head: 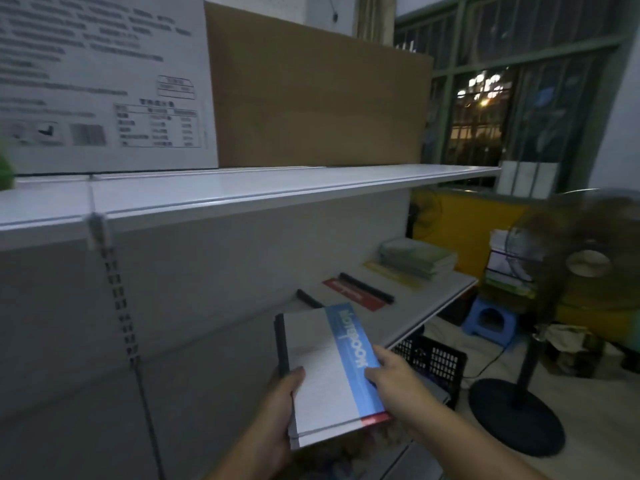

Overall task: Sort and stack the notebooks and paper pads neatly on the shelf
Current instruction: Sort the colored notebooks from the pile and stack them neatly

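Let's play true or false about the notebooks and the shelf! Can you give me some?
1. The left hand and the right hand both hold the notebook stack. True.
2. The top notebook's stripe is green. False: the stripe is blue.
3. A green pile of pads lies on the lower shelf. True.
4. The blue stool stands on a shelf. False: it stands on the floor.

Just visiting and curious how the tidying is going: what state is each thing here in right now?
held notebooks: closed, stacked, in the air
left grip: holds their left edge
right grip: holds their blue side
green pads: stacked on the lower shelf
red notebook: closed, flat on that shelf
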The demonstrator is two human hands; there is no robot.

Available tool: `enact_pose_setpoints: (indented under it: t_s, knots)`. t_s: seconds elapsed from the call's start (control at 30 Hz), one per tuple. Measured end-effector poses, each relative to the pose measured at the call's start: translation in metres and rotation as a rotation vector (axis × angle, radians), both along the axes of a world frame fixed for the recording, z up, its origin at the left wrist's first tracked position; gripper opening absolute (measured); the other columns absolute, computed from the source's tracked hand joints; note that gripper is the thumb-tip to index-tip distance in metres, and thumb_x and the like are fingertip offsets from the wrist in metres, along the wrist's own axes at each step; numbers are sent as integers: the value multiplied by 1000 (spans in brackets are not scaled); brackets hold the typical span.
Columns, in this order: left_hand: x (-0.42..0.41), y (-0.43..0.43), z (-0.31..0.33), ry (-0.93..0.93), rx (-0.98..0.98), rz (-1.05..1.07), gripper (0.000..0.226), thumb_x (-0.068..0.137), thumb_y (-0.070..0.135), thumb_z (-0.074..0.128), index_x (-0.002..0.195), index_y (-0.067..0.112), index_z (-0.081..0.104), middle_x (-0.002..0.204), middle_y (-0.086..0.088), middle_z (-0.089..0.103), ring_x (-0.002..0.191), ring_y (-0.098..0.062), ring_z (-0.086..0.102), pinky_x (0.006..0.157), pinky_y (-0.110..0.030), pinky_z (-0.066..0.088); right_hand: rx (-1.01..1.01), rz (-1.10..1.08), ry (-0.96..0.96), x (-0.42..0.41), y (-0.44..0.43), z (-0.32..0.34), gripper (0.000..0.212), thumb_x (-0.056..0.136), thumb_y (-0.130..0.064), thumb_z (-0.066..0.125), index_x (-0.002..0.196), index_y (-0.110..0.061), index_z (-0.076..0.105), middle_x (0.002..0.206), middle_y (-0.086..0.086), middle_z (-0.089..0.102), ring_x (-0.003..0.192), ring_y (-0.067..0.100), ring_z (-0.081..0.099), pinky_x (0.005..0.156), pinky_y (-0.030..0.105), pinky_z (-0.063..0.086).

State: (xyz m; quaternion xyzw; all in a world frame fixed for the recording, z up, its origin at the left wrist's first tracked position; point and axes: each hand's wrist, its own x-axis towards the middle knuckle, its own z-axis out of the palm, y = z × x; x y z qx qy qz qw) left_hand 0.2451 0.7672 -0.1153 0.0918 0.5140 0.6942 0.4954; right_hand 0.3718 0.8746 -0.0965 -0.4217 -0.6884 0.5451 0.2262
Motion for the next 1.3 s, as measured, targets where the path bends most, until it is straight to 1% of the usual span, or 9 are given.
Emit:
enact_pose_setpoints:
  t_s: [0.17,0.33,0.5,0.63,0.73,0.93,1.07,1.2,1.3]
  knots:
    - [6,93,0,53,170,-64,27,97,7,39,117,4,57,82,-10,75,70,-21,72,51,-26,53,-12,-58,-72,6,87,11,31,92,5,43,113,-16,53,84,1,62,69,15,60,53,23,44]
    - [1,183,0,-94,75,-191,31,95,18,49,123,8,57,112,-20,66,106,-36,60,92,-48,47,2,-99,-135,26,174,22,40,90,1,52,124,-21,52,92,6,67,84,32,66,74,42,54]
    - [-9,256,-2,168,-95,-159,9,89,-1,55,93,-3,62,86,-21,63,80,-34,61,70,-39,50,22,-108,-200,31,255,17,53,88,0,57,138,-13,44,100,0,58,95,27,62,74,36,49]
    - [-11,313,-10,233,-132,-73,23,84,-2,60,108,2,59,98,-16,60,91,-33,60,75,-36,44,137,-11,-285,12,318,19,41,91,0,52,132,-7,50,112,4,57,93,17,58,65,17,46]
    - [-12,355,-21,244,-167,-15,62,71,10,71,129,17,50,130,-13,51,106,-35,57,86,-44,52,268,84,-402,-7,365,13,38,97,-9,46,135,-12,47,132,6,53,113,24,54,77,23,44]
    - [-9,415,-33,258,-188,205,78,58,20,68,133,29,46,143,-4,44,113,-28,55,91,-38,52,343,254,-303,-34,446,-15,23,93,-4,47,106,-17,61,84,3,62,65,13,52,46,14,37]
    - [14,425,-19,406,-255,290,79,78,8,65,145,24,27,144,-8,39,73,-6,50,51,-14,42,452,314,-384,-51,468,-39,11,92,-15,50,96,-14,61,90,7,60,71,16,50,65,24,41]
    - [24,438,-30,536,-362,323,82,81,1,63,149,21,20,152,-2,25,123,-20,47,80,-15,40,377,235,-113,-46,462,-58,17,93,-9,53,85,-23,57,74,0,57,62,15,57,51,22,43]
    - [22,445,-29,516,-383,343,79,82,0,60,148,23,24,153,-2,25,117,-20,51,75,-16,46,354,214,-39,-45,468,-67,22,91,-7,54,75,-23,57,71,-1,55,63,24,58,56,25,43]
